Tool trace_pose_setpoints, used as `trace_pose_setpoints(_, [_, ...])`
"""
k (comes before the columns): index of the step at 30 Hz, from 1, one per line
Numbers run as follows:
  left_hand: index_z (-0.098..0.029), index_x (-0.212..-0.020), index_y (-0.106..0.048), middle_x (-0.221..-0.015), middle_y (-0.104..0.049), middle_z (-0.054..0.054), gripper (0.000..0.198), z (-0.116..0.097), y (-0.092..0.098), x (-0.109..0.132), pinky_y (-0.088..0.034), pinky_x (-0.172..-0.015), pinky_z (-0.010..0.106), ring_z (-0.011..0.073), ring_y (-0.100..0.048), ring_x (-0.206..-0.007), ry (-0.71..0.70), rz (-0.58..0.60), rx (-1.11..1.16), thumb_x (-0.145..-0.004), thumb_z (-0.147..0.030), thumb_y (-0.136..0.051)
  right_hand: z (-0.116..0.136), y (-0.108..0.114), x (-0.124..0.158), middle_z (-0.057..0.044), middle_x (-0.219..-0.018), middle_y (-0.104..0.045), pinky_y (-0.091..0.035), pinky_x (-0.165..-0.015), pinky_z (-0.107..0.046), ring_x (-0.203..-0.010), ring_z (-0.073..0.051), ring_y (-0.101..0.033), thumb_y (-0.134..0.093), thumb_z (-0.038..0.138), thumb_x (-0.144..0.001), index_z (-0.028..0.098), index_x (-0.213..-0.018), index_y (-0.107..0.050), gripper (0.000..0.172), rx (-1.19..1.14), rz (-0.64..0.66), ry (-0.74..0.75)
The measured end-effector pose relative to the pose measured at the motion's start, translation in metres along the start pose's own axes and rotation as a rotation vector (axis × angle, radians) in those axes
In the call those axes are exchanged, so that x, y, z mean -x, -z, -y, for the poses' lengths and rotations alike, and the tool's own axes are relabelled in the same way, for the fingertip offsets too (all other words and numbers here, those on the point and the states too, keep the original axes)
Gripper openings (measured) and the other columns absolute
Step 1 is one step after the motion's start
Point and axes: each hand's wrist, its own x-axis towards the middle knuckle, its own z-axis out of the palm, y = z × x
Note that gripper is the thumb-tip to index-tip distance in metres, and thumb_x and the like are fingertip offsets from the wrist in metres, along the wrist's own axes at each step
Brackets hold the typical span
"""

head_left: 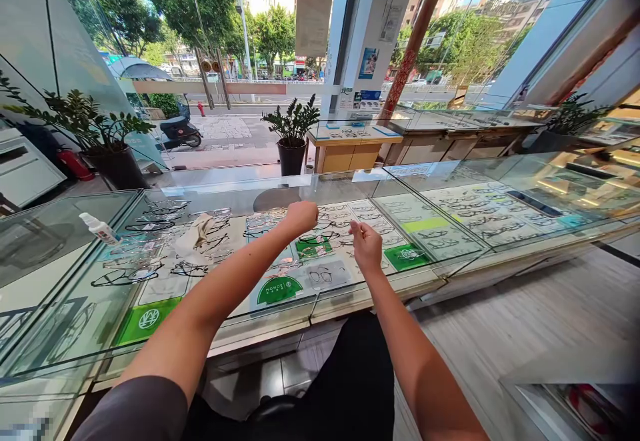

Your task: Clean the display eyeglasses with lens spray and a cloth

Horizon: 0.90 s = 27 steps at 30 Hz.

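Both my arms reach out over a glass display counter (350, 294) filled with several pairs of eyeglasses. My left hand (301, 216) is curled into a fist above the glass, and what it holds, if anything, is hidden. My right hand (367, 245) is pinched shut a little to the right of it, apparently on something thin that I cannot make out. A pair of dark-rimmed glasses (321, 275) lies under the glass just below the hands. A crumpled beige cloth (196, 235) rests on the counter to the left.
A small white spray bottle (100, 228) lies on the glass at far left. Green brand cards (279, 289) sit inside the case. Potted plants (291, 135) stand by the windows. More glass counters (505, 214) run to the right; grey floor lies at lower right.
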Motion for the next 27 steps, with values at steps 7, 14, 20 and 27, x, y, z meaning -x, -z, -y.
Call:
trace_pose_setpoints(7, [-0.025, -0.104, -0.089, -0.104, -0.082, 0.009, 0.023, 0.015, 0.043, 0.036, -0.051, -0.080, 0.034, 0.0265, -0.073, -0.097, -0.045, -0.196, 0.106, -0.094, -0.033, -0.069, -0.001, 0.001, 0.000, 0.005, -0.048, -0.044, -0.032, -0.052, -0.031, -0.048, -0.016, -0.039, -0.055, 0.100, -0.084, 0.025, -0.070, -0.062, 0.076, -0.023, -0.018, 0.002])
trace_pose_setpoints(14, [-0.018, -0.086, -0.083, -0.092, -0.080, 0.008, 0.028, 0.094, 0.076, 0.105, -0.047, -0.076, 0.031, 0.0197, -0.067, -0.084, -0.061, -0.585, 0.726, -0.085, -0.046, -0.079, 0.028, -0.005, 0.005, 0.004, -0.051, -0.040, -0.030, -0.055, -0.033, -0.053, -0.015, -0.034, -0.062, 0.099, -0.080, 0.025, -0.058, -0.052, 0.078, -0.073, -0.004, 0.070])
trace_pose_setpoints(20, [-0.018, -0.090, -0.080, -0.101, -0.082, 0.010, 0.052, 0.162, 0.065, 0.144, -0.055, -0.094, 0.036, 0.0236, -0.074, -0.099, 0.026, -0.781, 1.098, -0.071, -0.065, -0.090, 0.118, -0.069, 0.006, 0.004, -0.059, -0.046, -0.033, -0.057, -0.032, -0.057, -0.015, -0.039, -0.067, 0.074, -0.094, 0.025, -0.072, -0.060, 0.055, -0.274, 0.252, 0.287])
trace_pose_setpoints(27, [-0.018, -0.089, -0.076, -0.098, -0.083, 0.012, 0.065, 0.189, 0.045, 0.153, -0.057, -0.097, 0.039, 0.0251, -0.075, -0.101, 0.103, -0.851, 1.178, -0.063, -0.076, -0.091, 0.186, -0.171, 0.000, 0.002, -0.082, -0.064, -0.050, -0.074, -0.033, -0.074, -0.017, -0.058, -0.065, 0.034, -0.081, 0.025, -0.097, -0.063, 0.018, -0.448, 0.537, 0.465])
